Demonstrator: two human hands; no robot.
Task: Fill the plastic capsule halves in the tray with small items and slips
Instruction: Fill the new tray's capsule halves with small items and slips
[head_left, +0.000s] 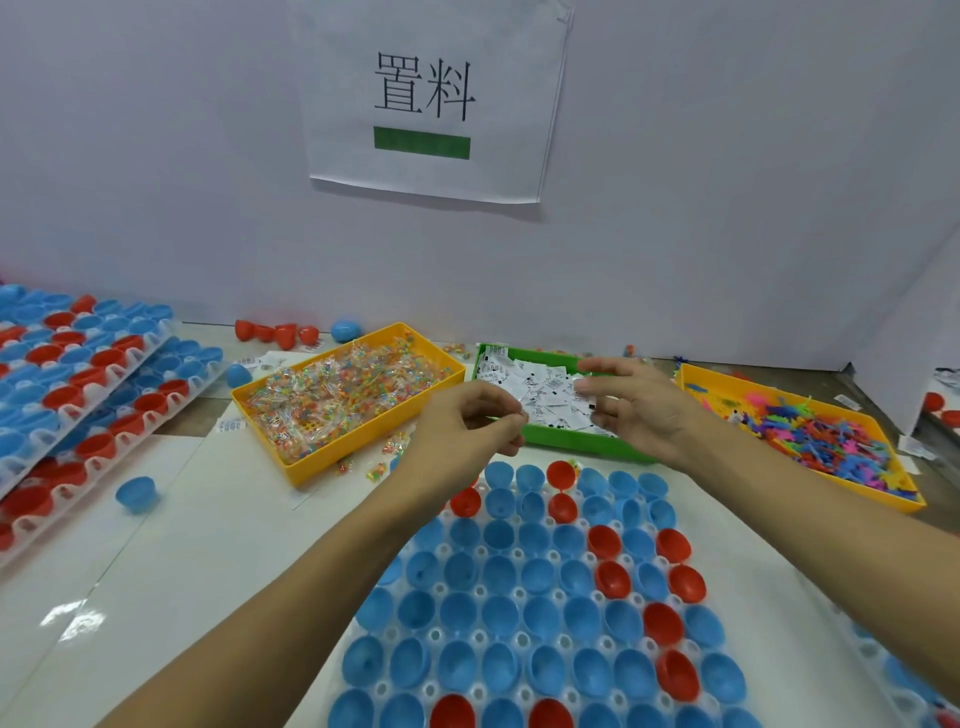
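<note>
Nearest me lay the tray (441, 590), a clear plastic grid on the white tabletop (208, 545), its sockets filled with open capsule halves (498, 613), mostly blue with a scatter of red ones toward the right. They looked hollow, save one red half at the far edge that seemed to hold a small packet.

Beyond the tray's far edge I held both hands over the green bin (545, 441). My left hand (467, 421) had its fingers curled, thumb and fingertips pinched together on something small and pale; I could not tell just what it was. My right hand (639, 400) hovered with fingers straight and loosely spread above the slips (540, 395), white paper pieces heaped in that bin, gripping nothing I could see.

Left of the green bin sat a yellow bin (358, 431) of clear packets (337, 395) with coloured bits, a few spilled just beside it. To the right, another yellow bin, the right bin (810, 483), held bright plastic pieces (826, 441). Far left, stacked trays (93, 384) carried more red and blue halves, with a loose blue half (136, 493) near them. On the wall hung a paper sign (426, 98).
</note>
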